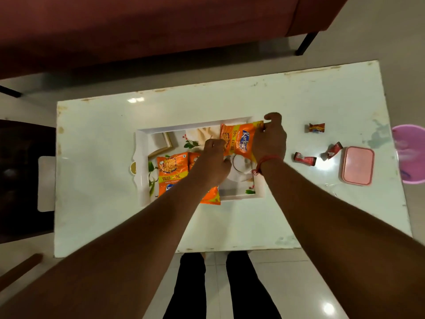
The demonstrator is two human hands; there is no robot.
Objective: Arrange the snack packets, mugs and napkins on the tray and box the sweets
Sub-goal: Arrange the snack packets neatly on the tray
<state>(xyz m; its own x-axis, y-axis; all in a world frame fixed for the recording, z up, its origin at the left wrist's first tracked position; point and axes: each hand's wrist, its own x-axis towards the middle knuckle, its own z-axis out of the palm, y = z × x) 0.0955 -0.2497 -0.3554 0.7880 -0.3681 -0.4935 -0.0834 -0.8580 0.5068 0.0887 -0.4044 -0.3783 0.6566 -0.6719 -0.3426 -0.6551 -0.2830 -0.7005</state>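
- White worktop (96,157) carries a white tray (142,143), with a maroon sofa (138,31) beyond
- Both hands pinch one orange snack packet (239,140) at the tray's far right: right hand (270,139) at its corner, left hand (212,157) at its left edge
- Two more packets (172,173) lie in the tray
- Three sweets (317,128) and a closed pink box (357,165) sit to the right

— where are the arms?
— both bare forearms rise from the bottom corners of the frame and converge near the centre.
— and the left hand (212,157)?
— knuckles up, fingers curled downward, just left of centre.
— the right hand (270,137)?
— slightly higher and to the right, fingers and thumb pinched together at its upper edge, a red thread around the wrist.
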